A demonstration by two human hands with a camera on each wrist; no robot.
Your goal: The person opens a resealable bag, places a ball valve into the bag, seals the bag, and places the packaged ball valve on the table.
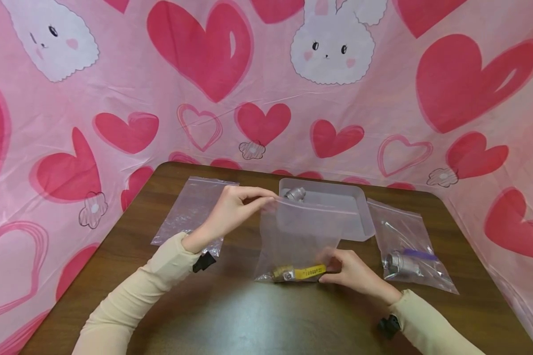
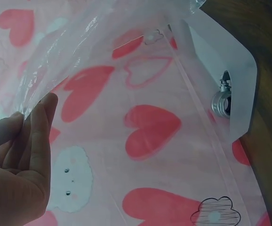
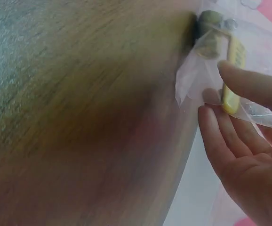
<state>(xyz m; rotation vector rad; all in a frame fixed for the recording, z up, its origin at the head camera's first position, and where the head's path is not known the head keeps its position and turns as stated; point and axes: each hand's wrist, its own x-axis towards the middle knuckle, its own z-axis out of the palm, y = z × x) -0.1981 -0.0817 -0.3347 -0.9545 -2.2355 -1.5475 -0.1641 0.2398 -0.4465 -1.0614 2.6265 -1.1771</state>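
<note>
Clear bag (image 1: 304, 234) with yellow-handled valve (image 1: 308, 272), tray (image 1: 366, 219) with metal fitting (image 1: 296, 194)

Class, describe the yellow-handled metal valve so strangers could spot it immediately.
On the brown wooden table, find the translucent plastic tray. In front of it, inside a clear plastic bag, is a brass-coloured metal valve. Its yellow handle distinguishes it from the tray's silvery metal fitting.

An upright bag (image 1: 303, 229) holds a yellow-handled valve (image 1: 298, 273).
</note>
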